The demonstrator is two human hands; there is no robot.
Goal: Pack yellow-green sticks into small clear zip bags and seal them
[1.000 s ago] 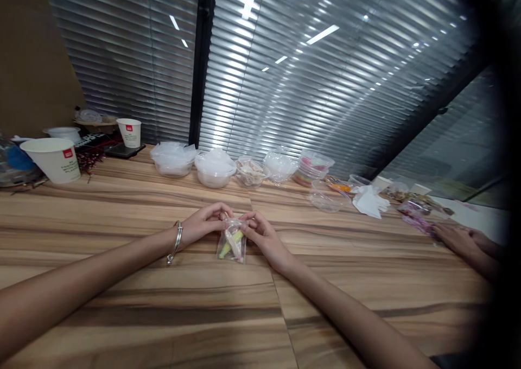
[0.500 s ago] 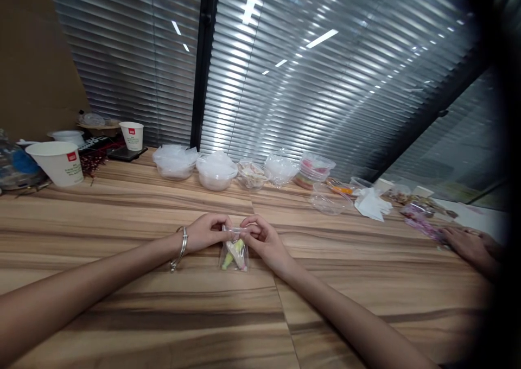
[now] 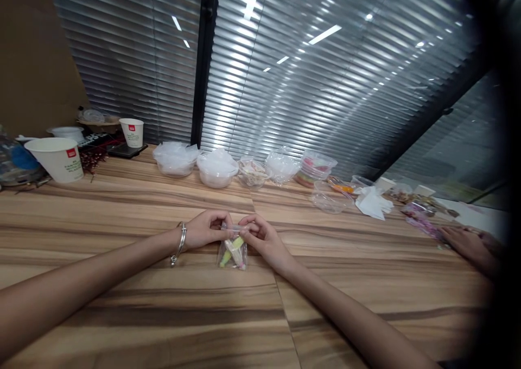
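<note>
A small clear plastic bag [image 3: 233,256] hangs between my two hands, just over the wooden table [image 3: 171,315]. Inside it lie a yellow-green piece and a whitish piece, crossed over each other. My left hand [image 3: 209,230], below a silver bangle, pinches the bag's top edge at its left side. From the right, my right hand [image 3: 264,240] pinches the same top edge. The fingertips of both hands are close together at the bag's opening.
Plastic bowls [image 3: 217,169] stand in a row along the back by the blinds. Paper cups [image 3: 60,160] are at the left. White gloves [image 3: 373,202] lie at the right, near another person's hands [image 3: 468,245] and purple wrapping.
The two pieces in the bag have shifted and now cross more plainly. Both hands keep their pinch on the bag, with only slight finger movement.
</note>
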